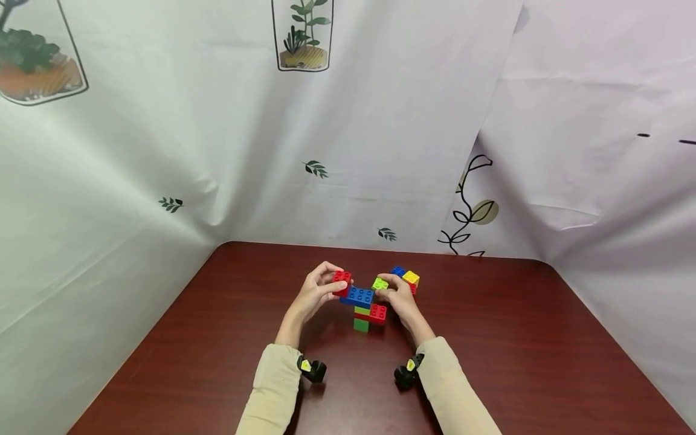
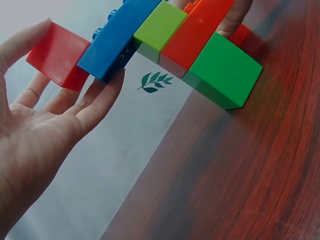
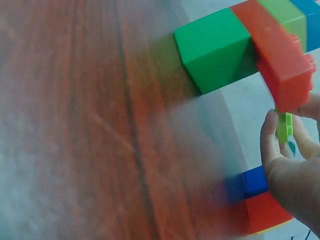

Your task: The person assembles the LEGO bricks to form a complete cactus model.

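A small stack rises from a green block (image 1: 361, 325) through a long red brick (image 1: 377, 312) and a lime brick (image 2: 160, 27) to a long blue brick (image 1: 359, 296) on top. My left hand (image 1: 311, 296) pinches a red brick (image 1: 341, 278) at the blue brick's left end, thumb on one side. Its other fingers reach beneath, with a fingertip (image 2: 118, 77) against the underside of the blue brick. Just right of the stack, my right hand (image 1: 401, 300) pinches a small lime brick (image 1: 380, 284) between thumb and fingers.
Behind the right hand sits a cluster with a blue brick (image 1: 399, 271), a yellow brick (image 1: 411, 278) and a red brick (image 1: 413, 289). All this is on a dark red wooden table (image 1: 217, 356), backed by a printed white cloth (image 1: 261, 199).
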The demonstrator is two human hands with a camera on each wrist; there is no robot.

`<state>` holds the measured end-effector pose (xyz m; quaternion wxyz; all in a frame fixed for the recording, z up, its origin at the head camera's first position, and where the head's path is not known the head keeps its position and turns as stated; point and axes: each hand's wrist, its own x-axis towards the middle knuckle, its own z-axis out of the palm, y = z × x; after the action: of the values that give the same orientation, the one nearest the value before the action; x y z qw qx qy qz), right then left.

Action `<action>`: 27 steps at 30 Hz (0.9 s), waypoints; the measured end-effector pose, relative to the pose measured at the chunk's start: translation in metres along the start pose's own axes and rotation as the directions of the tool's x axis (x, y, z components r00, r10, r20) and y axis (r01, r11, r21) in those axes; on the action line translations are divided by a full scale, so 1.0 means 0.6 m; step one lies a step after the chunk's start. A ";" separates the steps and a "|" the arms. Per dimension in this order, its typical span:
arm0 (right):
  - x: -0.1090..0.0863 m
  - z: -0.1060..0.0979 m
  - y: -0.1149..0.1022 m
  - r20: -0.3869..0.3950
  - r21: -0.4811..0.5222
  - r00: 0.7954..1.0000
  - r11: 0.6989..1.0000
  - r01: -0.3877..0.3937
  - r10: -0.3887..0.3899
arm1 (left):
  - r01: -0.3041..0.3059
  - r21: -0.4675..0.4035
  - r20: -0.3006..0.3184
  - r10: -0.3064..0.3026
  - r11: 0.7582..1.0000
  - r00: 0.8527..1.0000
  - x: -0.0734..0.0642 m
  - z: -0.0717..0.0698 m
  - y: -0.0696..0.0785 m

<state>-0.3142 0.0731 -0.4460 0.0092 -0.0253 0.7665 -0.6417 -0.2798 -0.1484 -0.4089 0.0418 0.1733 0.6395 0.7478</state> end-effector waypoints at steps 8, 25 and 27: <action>-0.017 0.001 -0.014 0.007 0.100 0.999 0.994 -0.032 0.032 | 0.013 0.013 -0.029 -0.013 1.000 0.999 0.000 0.002 -0.002; -0.038 0.001 -0.025 -0.086 0.216 0.993 0.972 0.094 -0.076 | -0.014 0.050 -0.049 0.016 0.999 0.999 0.007 0.004 -0.007; -0.040 0.000 -0.022 -0.121 0.274 0.989 0.955 0.115 -0.084 | -0.013 0.050 -0.049 0.016 0.999 0.999 0.007 0.005 -0.005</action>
<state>-0.2901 0.0722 -0.4333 -0.0609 -0.0278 0.6652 -0.7436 -0.2832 -0.1440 -0.4109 0.0161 0.1602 0.6574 0.7362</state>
